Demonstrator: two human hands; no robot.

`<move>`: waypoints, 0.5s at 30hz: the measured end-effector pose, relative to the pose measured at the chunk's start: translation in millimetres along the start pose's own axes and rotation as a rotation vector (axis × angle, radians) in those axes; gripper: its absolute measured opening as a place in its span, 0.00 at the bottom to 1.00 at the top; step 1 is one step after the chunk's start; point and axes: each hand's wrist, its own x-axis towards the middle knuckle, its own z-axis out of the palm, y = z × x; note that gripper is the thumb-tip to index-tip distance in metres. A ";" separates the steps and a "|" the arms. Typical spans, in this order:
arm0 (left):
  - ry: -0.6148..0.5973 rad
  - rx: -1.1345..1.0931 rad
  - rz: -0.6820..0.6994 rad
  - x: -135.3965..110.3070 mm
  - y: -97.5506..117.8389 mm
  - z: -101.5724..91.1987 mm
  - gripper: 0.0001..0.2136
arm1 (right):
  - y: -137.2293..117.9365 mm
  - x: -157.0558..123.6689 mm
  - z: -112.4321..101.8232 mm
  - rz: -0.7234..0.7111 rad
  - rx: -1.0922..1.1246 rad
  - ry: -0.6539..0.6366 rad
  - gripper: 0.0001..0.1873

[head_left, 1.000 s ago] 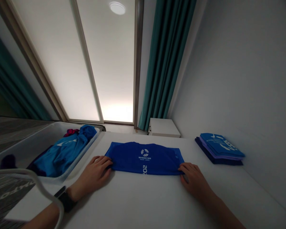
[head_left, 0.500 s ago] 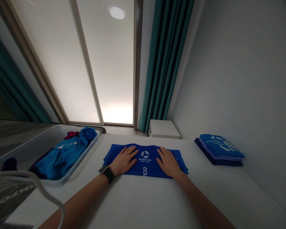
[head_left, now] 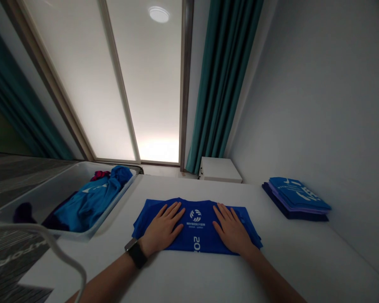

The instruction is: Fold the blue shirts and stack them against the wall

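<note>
A blue T-shirt (head_left: 196, 233) lies folded into a wide band on the white table, its white round logo and part of a printed number facing up. My left hand (head_left: 164, 227) rests flat on the left part of the shirt, fingers spread; a dark watch is on that wrist. On the right part lies my right hand (head_left: 232, 229), also flat with its fingers apart. Neither hand grips the cloth. The shirt's sleeve ends show beyond both hands.
A stack of folded shirts (head_left: 298, 198) sits at the table's right, near the wall. To the left stands a translucent plastic bin (head_left: 28, 191) with crumpled clothes (head_left: 90, 204). A white cable (head_left: 57, 248) curves through the lower left. Behind the table is a white cabinet (head_left: 221, 169).
The folded T-shirt has slid toward me with both hands still flat on it. The view has also shifted slightly.
</note>
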 end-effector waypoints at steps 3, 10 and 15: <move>-0.003 -0.061 -0.048 1.1 -4.6 -11.2 0.23 | 0.3 -0.3 -2.1 0.020 0.004 -0.023 0.31; 0.129 -0.167 -0.192 -5.2 -70.7 -45.1 0.16 | 3.8 1.6 -1.3 0.015 0.030 -0.026 0.30; 0.127 -0.243 -0.189 -6.4 -92.9 -39.5 0.13 | 6.5 1.7 3.6 0.020 0.034 -0.016 0.30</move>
